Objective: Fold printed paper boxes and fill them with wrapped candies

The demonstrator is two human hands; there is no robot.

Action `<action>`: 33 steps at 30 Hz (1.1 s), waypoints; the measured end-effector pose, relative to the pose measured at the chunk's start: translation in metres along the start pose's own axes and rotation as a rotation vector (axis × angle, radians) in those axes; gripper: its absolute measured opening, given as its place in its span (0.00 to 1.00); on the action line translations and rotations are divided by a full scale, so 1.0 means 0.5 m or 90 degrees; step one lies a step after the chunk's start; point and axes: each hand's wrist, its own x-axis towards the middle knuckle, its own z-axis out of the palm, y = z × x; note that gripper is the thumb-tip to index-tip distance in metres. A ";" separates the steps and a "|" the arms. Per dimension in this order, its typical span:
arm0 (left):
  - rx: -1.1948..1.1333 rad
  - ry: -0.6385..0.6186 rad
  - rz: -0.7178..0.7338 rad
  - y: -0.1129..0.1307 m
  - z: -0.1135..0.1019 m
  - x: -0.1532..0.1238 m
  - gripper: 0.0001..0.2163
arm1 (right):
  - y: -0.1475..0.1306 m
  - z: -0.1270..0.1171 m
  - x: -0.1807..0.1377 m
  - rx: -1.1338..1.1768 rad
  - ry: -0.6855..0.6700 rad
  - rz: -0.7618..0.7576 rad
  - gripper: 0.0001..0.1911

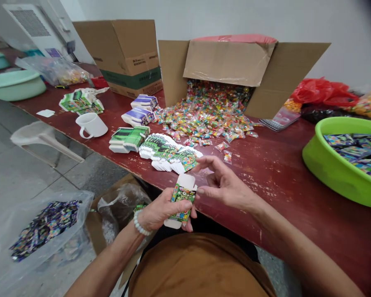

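Observation:
My left hand is wrapped round a small green printed carton with a white top flap standing open, held just off the table's front edge. My right hand hovers beside the carton's open top, thumb touching its upper corner, fingers curled and apart with nothing visible in them. Just beyond lies a fanned stack of flat green cartons. Farther back, a heap of small wrapped candies spills from a cardboard box lying on its side.
On the red table are a white mug, stacks of green and purple cartons, and a green basin with filled packs at right. A second cardboard box stands behind. A plastic bag of packs lies on the floor.

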 end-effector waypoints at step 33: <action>0.089 0.380 0.255 -0.017 0.052 0.015 0.09 | 0.063 0.038 0.012 0.108 0.193 0.055 0.15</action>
